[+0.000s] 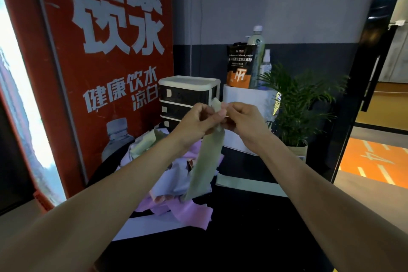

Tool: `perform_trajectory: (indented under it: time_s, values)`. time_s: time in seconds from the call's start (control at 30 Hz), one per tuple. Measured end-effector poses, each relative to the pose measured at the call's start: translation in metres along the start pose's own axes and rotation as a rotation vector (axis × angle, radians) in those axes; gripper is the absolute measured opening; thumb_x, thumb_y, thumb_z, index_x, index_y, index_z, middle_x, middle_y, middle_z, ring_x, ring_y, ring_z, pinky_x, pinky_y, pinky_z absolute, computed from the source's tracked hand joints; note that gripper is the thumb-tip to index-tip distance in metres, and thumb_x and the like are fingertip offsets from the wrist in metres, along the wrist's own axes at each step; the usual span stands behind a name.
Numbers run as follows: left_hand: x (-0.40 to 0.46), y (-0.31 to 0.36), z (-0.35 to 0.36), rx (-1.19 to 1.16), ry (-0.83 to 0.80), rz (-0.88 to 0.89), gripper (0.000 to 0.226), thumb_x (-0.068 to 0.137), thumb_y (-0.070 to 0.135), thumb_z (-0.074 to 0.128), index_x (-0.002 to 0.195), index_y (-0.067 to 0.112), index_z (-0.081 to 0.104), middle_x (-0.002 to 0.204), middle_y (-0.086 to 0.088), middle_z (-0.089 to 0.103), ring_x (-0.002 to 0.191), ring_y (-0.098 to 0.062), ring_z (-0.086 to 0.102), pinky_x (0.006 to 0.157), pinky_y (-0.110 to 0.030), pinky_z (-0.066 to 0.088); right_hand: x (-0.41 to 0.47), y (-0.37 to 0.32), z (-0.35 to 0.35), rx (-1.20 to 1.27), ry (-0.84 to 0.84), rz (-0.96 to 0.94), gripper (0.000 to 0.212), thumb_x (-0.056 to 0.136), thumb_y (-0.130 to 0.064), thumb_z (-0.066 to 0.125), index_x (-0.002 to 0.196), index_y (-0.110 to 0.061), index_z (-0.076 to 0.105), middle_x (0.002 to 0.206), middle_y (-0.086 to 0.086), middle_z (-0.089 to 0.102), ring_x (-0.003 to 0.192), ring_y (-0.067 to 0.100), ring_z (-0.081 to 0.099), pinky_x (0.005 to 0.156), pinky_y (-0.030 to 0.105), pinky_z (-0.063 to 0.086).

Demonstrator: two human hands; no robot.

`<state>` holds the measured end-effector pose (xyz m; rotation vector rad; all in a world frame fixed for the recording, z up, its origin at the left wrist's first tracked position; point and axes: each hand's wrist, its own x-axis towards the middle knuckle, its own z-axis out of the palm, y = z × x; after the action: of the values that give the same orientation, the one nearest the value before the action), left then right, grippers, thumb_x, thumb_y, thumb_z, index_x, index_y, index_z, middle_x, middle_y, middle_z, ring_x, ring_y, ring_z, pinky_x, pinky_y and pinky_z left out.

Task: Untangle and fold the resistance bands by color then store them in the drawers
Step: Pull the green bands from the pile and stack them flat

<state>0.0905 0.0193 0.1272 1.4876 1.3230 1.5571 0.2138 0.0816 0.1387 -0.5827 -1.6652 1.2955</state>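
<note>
- Both hands are raised above the dark surface [254, 216], close together, sharing one green band [207, 161].
- The left hand [198, 121] has its fingers curled round the top of the green band, the thumb pinching it near the upper end, where a short tip of band sticks up.
- The right hand [242, 119] meets it from the other side, fingers bent and pinching the same upper end; the two hands touch or nearly touch there.
- From the hands the green band hangs down as a flat strip, its lower end reaching the pile of bands [176, 203].
- That pile lies toward the left side of the surface: purple, pale lilac and a bit of orange-brown, all twisted through one another. Another green piece [145, 141] lies at its far left.
- A small drawer unit [187, 93] stands at the far edge behind the pile, dark drawer fronts, pale top; its drawers look pushed in.
- Just right of it is a white box [247, 115] carrying a pouch [240, 66], a tall bottle [257, 40] and a spray bottle [265, 66].
- A potted plant [295, 104] stands at the far right corner.
- A red poster [106, 51] with white characters leans at the left edge.
</note>
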Motion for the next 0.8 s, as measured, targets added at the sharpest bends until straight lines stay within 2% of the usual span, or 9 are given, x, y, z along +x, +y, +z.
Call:
perform_trajectory:
  time_s: [0.13,0.23,0.33,0.4,0.43,0.53,0.63,0.7,0.8]
  values:
    - [0.000,-0.003,-0.014,-0.014,0.123,-0.057,0.041,0.068,0.039,0.076,0.081,0.013,0.047,0.086,-0.011,0.057,0.082,-0.022,0.057,0.078,-0.037,0.052,-0.005,-0.001,0.004,0.079,-0.193,0.086,0.034,0.100,-0.023,0.038,0.083,-0.012,0.065,0.076,-0.001,0.067,0.071,0.006,0.064,0.077,0.021,0.051]
    - [-0.005,-0.011,-0.025,0.083,0.266,-0.093,0.018,0.085,0.019,0.064,0.084,0.010,0.049,0.090,-0.019,0.057,0.086,-0.029,0.058,0.090,-0.052,0.050,-0.006,0.009,0.015,0.098,-0.287,0.137,0.032,0.101,-0.018,0.036,0.089,-0.012,0.066,0.084,-0.001,0.069,0.078,0.007,0.064,0.078,0.021,0.050]
    - [-0.017,-0.026,-0.043,0.165,0.323,-0.157,0.023,0.076,0.025,0.052,0.089,0.006,0.053,0.097,-0.026,0.059,0.095,-0.042,0.059,0.090,-0.060,0.046,-0.003,0.028,0.026,0.030,-0.237,0.153,0.026,0.099,-0.011,0.041,0.097,-0.003,0.066,0.087,0.004,0.069,0.078,0.010,0.064,0.071,0.017,0.049]
    - [-0.029,-0.030,-0.053,0.135,0.351,-0.189,0.005,0.083,0.015,0.050,0.081,0.011,0.052,0.088,-0.019,0.056,0.086,-0.036,0.057,0.087,-0.057,0.049,0.000,0.046,0.032,-0.115,-0.171,0.185,0.019,0.094,-0.005,0.049,0.098,0.005,0.065,0.088,0.015,0.068,0.077,0.017,0.060,0.070,0.021,0.047]
    - [-0.035,-0.030,-0.057,0.101,0.373,-0.211,0.009,0.087,0.008,0.047,0.079,0.012,0.050,0.085,-0.015,0.054,0.082,-0.029,0.056,0.081,-0.051,0.051,0.000,0.057,0.035,-0.221,-0.181,0.193,0.016,0.091,-0.001,0.053,0.098,0.007,0.065,0.091,0.019,0.066,0.079,0.020,0.058,0.069,0.022,0.046]
    - [-0.047,-0.030,-0.068,0.010,0.372,-0.258,0.021,0.090,0.001,0.042,0.074,0.013,0.048,0.077,-0.007,0.052,0.072,-0.016,0.052,0.061,-0.030,0.049,-0.002,0.086,0.052,-0.602,-0.334,0.175,0.027,0.085,-0.003,0.062,0.111,0.002,0.063,0.098,0.016,0.063,0.091,0.019,0.055,0.080,0.029,0.047]
    - [-0.055,-0.029,-0.077,-0.029,0.387,-0.288,0.030,0.088,-0.002,0.040,0.066,0.017,0.049,0.065,-0.001,0.053,0.064,-0.013,0.051,0.056,-0.025,0.045,-0.007,0.107,0.072,-0.828,-0.540,0.150,0.036,0.085,-0.013,0.063,0.121,-0.013,0.057,0.112,0.009,0.062,0.105,0.025,0.057,0.091,0.033,0.045]
    - [-0.059,-0.030,-0.081,-0.037,0.404,-0.303,0.033,0.087,-0.003,0.040,0.063,0.017,0.048,0.058,0.001,0.053,0.061,-0.013,0.050,0.056,-0.025,0.044,-0.011,0.114,0.082,-0.990,-0.659,0.060,0.028,0.089,-0.010,0.051,0.115,-0.013,0.061,0.112,0.008,0.063,0.106,0.026,0.056,0.090,0.032,0.045]
    - [-0.061,-0.033,-0.087,-0.075,0.432,-0.326,0.031,0.086,-0.002,0.041,0.061,0.016,0.044,0.063,-0.003,0.048,0.061,-0.015,0.048,0.056,-0.025,0.041,-0.012,0.116,0.089,-1.078,-0.736,0.023,0.020,0.089,-0.006,0.047,0.094,-0.016,0.063,0.093,0.003,0.058,0.094,0.022,0.054,0.082,0.029,0.042]
